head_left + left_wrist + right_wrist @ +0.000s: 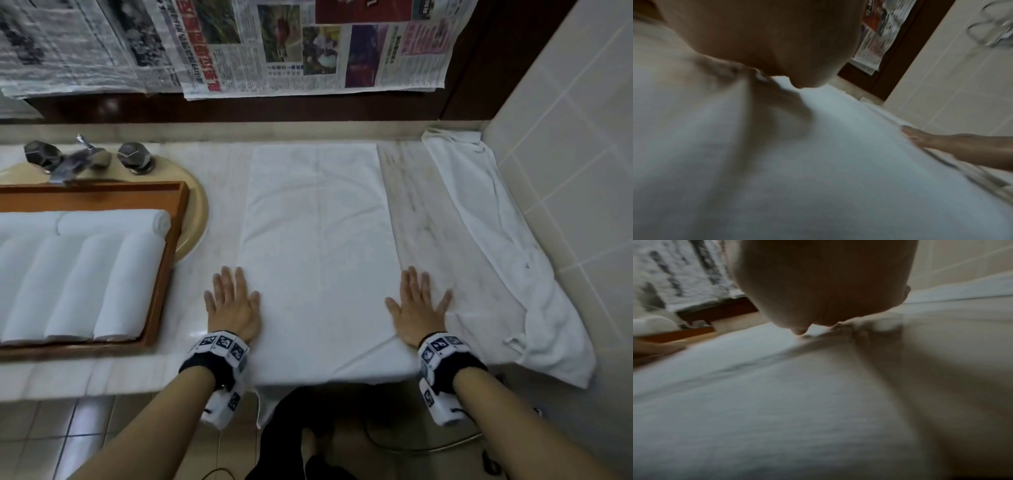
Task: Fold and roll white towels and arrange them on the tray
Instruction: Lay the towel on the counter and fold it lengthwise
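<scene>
Both hands, left and right, lie flat, fingers spread, gripping nothing, pinning the flat white folded towel between them on the marble worktop; its overhanging near edge may slip, skewing the roll.

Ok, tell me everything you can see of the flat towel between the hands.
The flat towel is white, lightly creased cloth, spread lengthwise on the marble counter, its near end hanging over the edge. The left hand and right hand press flat on its near side edges, fingers straight.
</scene>
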The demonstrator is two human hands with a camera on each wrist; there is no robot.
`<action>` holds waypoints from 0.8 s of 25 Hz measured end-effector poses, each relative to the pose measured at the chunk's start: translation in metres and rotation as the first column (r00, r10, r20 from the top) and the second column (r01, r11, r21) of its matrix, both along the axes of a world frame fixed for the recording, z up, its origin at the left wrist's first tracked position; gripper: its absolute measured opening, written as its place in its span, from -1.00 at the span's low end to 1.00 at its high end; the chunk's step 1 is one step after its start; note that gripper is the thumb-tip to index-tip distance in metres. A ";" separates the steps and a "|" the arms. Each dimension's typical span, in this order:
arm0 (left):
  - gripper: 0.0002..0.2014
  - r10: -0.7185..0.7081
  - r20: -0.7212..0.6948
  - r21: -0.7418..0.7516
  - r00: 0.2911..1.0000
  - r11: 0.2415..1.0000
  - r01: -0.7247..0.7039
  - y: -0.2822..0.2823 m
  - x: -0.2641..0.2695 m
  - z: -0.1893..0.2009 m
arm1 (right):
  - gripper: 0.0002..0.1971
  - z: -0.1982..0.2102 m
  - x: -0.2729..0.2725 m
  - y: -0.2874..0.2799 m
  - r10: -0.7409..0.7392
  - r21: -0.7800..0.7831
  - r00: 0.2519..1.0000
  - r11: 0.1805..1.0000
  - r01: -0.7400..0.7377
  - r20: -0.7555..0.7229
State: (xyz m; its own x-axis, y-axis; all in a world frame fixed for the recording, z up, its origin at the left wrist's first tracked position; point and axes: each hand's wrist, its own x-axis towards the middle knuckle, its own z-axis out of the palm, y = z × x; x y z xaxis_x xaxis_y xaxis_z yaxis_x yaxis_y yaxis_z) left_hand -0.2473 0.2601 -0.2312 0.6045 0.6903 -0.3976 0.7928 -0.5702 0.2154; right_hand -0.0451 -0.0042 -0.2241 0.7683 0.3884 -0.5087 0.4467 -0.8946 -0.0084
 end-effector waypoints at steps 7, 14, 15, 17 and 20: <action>-0.41 -0.382 0.202 0.021 0.902 0.922 0.386 -0.097 0.019 -0.008 | -0.30 -0.018 -0.083 0.035 0.371 0.230 0.921 0.892 -0.389 0.119; -0.36 0.117 0.145 0.016 0.983 0.993 -0.120 -0.055 -0.016 -0.004 | -0.33 -0.013 -0.066 0.014 0.086 0.149 0.985 0.983 -0.109 0.153; -0.35 0.096 0.204 0.008 0.974 0.995 -0.100 -0.067 -0.002 0.001 | -0.33 -0.013 -0.076 0.026 0.140 0.202 0.979 0.965 -0.168 0.146; -0.38 -0.065 0.321 -0.137 0.945 0.984 0.114 -0.098 0.023 0.004 | -0.31 -0.018 -0.095 0.044 0.271 0.263 0.950 0.916 -0.303 0.154; -0.32 -0.211 0.310 -0.075 0.927 0.967 0.245 -0.113 0.020 -0.004 | -0.34 -0.029 -0.098 0.045 0.284 0.254 0.933 0.907 -0.336 0.220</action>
State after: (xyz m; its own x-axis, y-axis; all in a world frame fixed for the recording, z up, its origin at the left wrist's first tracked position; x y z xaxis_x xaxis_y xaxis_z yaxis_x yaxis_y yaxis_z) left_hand -0.2273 0.1473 -0.2350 0.8427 0.4816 -0.2406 0.5336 -0.6874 0.4927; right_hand -0.1429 0.0407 -0.2528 0.6514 0.7288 -0.2112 0.7185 -0.6819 -0.1370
